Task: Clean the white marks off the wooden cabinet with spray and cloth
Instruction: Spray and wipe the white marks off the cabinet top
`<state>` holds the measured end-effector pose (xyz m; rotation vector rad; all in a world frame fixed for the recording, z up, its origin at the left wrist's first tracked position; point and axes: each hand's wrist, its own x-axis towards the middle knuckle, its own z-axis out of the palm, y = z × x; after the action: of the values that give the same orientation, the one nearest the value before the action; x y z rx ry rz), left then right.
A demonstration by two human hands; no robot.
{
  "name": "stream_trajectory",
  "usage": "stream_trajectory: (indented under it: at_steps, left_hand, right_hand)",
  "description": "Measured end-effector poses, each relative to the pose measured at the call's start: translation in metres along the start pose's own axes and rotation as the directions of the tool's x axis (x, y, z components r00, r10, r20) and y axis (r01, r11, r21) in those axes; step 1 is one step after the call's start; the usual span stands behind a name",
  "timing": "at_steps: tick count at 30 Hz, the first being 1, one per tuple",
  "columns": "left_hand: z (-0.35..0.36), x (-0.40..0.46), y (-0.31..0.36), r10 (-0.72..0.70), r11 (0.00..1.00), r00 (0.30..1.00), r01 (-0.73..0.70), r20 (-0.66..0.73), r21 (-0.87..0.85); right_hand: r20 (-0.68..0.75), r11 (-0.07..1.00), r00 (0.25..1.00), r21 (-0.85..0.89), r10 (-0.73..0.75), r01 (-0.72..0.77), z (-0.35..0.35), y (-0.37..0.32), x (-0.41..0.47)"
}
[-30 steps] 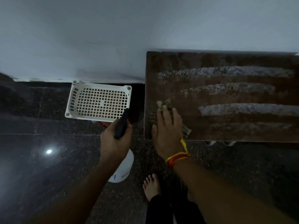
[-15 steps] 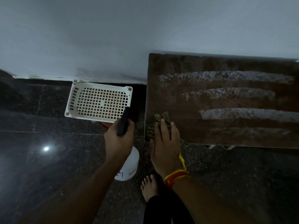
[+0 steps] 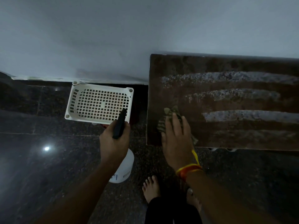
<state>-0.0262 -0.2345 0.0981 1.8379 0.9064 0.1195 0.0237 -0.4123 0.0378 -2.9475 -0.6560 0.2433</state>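
Observation:
The dark wooden cabinet top (image 3: pixel 210 65) fills the right side, crossed by several long white marks (image 3: pixel 234 78). My right hand (image 3: pixel 177 139) lies flat on a green striped cloth (image 3: pixel 169 114), pressing it onto the cabinet's near left corner. My left hand (image 3: pixel 114 143) grips a white spray bottle (image 3: pixel 124 170) by its black trigger head (image 3: pixel 119 125), held over the floor left of the cabinet. Most of the cloth is hidden under my palm.
A white perforated plastic basket (image 3: pixel 72 102) sits on the dark speckled floor (image 3: pixel 40 159) against the pale wall (image 3: pixel 97 38), left of the cabinet. My bare feet (image 3: pixel 151 186) stand just in front of the cabinet's left corner.
My right hand pulled the cloth toward the cabinet's front edge, then pushed it back away again. The left hand and bottle stayed about where they were.

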Motion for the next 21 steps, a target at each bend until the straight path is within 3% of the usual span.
stream_trajectory:
  at_steps: [6,11,16,21]
  left_hand:
    - [0.016,0.004,0.004,-0.024,0.998,1.0,0.024,0.002,-0.053]
    - [0.024,0.012,0.005,-0.029,0.999,0.999,0.031,0.036,-0.037]
    - [0.021,0.022,0.006,-0.071,0.997,0.997,0.071,0.017,-0.027]
    - [0.013,0.026,0.01,-0.034,0.999,0.999,0.033,-0.016,-0.01]
  right_hand:
    - [-0.048,0.994,0.994,0.062,0.095,-0.092,0.0,0.0,0.001]
    - [-0.075,0.999,0.997,0.047,0.006,-0.002,0.001,-0.001,0.021]
    - [-0.081,0.989,0.988,0.078,0.132,-0.126,-0.002,-0.017,0.084]
    - [-0.048,0.999,0.999,0.041,0.015,-0.013,0.002,-0.036,0.025]
